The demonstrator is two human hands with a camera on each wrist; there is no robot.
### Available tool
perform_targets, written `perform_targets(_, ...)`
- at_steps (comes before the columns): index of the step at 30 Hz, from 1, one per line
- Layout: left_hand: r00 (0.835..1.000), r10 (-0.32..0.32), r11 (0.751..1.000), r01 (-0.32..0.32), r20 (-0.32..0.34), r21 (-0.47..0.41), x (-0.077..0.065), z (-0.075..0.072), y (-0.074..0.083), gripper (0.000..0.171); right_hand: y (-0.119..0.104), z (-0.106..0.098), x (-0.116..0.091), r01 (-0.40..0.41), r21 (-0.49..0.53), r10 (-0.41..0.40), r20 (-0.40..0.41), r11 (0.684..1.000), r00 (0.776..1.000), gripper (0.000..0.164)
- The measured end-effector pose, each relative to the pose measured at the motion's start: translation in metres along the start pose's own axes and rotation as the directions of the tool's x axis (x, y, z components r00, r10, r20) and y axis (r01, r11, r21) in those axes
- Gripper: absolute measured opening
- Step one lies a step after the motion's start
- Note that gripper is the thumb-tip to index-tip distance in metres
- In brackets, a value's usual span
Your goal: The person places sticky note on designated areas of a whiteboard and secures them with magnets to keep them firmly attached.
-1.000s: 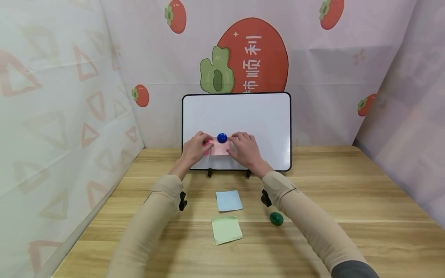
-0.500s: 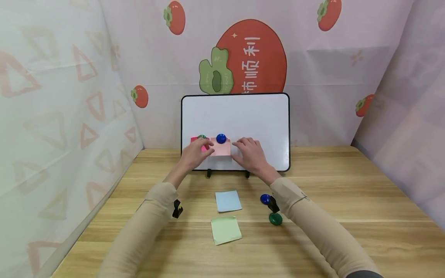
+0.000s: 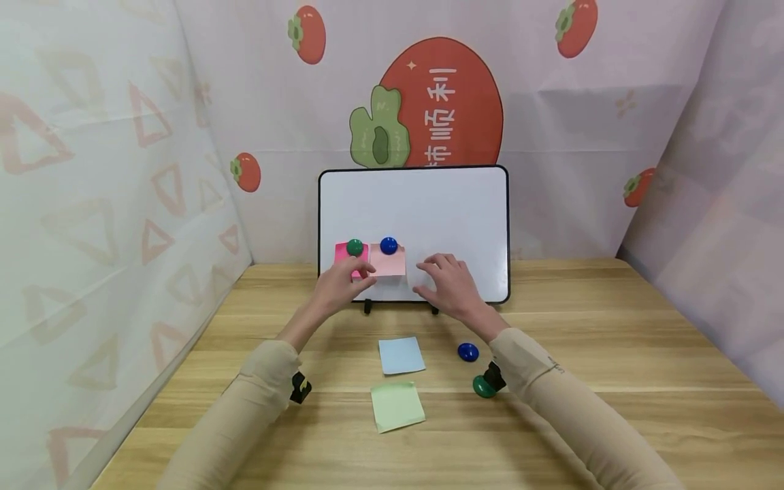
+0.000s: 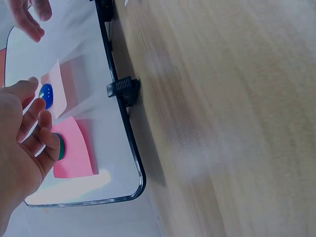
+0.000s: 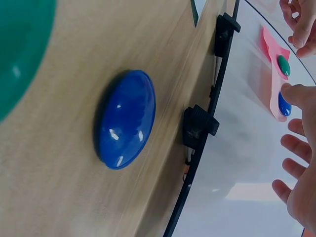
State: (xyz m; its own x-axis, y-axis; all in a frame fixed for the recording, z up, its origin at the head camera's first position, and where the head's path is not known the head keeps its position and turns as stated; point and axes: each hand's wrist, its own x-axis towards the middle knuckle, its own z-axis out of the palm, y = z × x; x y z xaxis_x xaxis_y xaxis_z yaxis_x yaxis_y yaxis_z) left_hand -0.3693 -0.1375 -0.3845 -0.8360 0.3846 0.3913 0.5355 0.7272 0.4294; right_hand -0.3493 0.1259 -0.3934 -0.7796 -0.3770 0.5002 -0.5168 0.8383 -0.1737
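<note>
A whiteboard [image 3: 441, 204] with a black rim stands at the back of the table. On its lower left hang a bright pink sticky note [image 3: 341, 254] under a green round magnet [image 3: 354, 247] and a pale pink sticky note [image 3: 388, 265] under a blue round magnet [image 3: 388, 246]. My left hand [image 3: 340, 283], fingers loosely bent and holding nothing, is in front of the bright pink note and overlaps its lower part in the head view. Right of the pale note, my right hand [image 3: 452, 287] hovers before the board, fingers relaxed and spread, also holding nothing.
On the wooden table [image 3: 569, 354] lie a light blue sticky note [image 3: 401, 355] and a light green one nearer the front. To their right sit a second blue magnet [image 3: 468, 352] and a second green magnet [image 3: 483, 387]. Black feet [image 4: 123, 89] support the board's lower edge.
Both hands have drawn back from the pale pink note, moving apart and toward the person. The note stays on the board under its blue magnet. The green magnet on the bright pink note is now uncovered.
</note>
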Motion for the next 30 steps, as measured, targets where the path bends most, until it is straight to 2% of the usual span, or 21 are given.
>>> perform_targets(10, 0.999, -0.017, 0.999, 0.019, 0.052, -0.039, -0.024, -0.004, 0.008, 0.027, -0.001, -0.005, -0.022, -0.011, 0.024, 0.011, 0.007, 1.0, 1.0, 0.046)
perform_targets(18, 0.996, 0.001, 0.999, 0.002, 0.094, -0.04, -0.039, -0.006, 0.016, 0.025, -0.002, -0.014, -0.04, 0.006, 0.031, -0.006, 0.012, 1.0, 1.0, 0.047)
perform_targets(22, 0.994, 0.005, 0.997, 0.003, 0.105, -0.077, -0.047, -0.007, 0.02, 0.023, -0.002, -0.019, -0.049, 0.0, 0.045, -0.001, 0.024, 0.999, 1.0, 0.048)
perform_targets(30, 0.989, -0.033, 0.995, 0.046, 0.144, -0.092, -0.06, -0.006, 0.025, 0.023, 0.001, -0.023, -0.067, 0.002, 0.034, -0.004, 0.042, 0.999, 0.999, 0.048)
